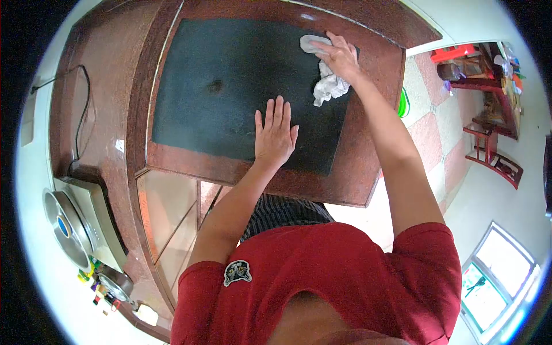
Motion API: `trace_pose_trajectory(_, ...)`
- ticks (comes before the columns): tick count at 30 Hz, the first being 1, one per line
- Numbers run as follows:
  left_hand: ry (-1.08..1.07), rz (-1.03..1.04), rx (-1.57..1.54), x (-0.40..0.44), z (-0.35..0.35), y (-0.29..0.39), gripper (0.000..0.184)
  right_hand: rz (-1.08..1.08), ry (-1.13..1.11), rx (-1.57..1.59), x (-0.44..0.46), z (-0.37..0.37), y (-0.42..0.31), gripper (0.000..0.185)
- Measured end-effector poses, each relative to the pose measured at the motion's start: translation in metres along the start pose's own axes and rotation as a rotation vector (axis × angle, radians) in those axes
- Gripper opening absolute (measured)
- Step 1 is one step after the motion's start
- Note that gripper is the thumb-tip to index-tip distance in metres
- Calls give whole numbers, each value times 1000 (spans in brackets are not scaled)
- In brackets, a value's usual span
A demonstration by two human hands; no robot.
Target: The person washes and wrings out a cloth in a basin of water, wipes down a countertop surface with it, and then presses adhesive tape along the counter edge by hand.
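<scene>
My left hand point(275, 135) lies flat on a dark mat point(201, 103), palm down with its fingers stretched out. Toward the mat's far right corner, my right hand point(340, 57) presses on a white cloth point(332, 86). Part of that cloth bunches out below the palm, and another pale piece shows under the fingertips. Whether both pieces are one cloth I cannot tell. A brownish round mark point(215, 86) shows on the mat, left of centre. Beneath the mat is a reddish-brown countertop point(368, 132).
Along the left runs a brown counter point(109, 115) with a black cord point(87, 98), a stove point(95, 213) and a large metal pan point(66, 230). On the tiled floor at right are a green basin point(403, 103) and a wooden chair point(493, 152).
</scene>
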State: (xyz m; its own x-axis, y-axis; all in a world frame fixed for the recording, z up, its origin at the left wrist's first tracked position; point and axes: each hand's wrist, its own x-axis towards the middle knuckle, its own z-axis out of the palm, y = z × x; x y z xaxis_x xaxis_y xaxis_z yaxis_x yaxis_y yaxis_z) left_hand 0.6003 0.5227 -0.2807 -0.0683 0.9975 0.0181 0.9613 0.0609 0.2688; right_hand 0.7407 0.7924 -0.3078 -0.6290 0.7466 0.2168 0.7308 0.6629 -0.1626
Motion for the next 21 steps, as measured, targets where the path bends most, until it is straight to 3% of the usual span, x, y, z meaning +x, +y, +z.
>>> trace_pose_trajectory(3, -12, 11, 0, 0, -2, -1, 62, 233, -117, 86, 19, -19, -13, 42)
trace_pose_trajectory(6, -15, 20, 0, -2, -6, -1, 62, 419, -278, -48, 47, -26, -19, 39)
trace_pose_trajectory(9, 1, 19, -5, -3, -6, 0, 61, 562, -302, -35, 66, -26, -19, 38)
trace_pose_trajectory(12, 25, 8, -19, -2, -3, -1, 61, 671, -41, -79, 58, -8, -32, 37)
trace_pose_trajectory(16, 12, -11, -19, 2, -4, 0, 60, 189, 180, -107, 6, -2, -53, 39)
trace_pose_trajectory(21, -50, -29, -8, 3, -6, 2, 59, -89, -89, 74, -71, -28, -116, 48)
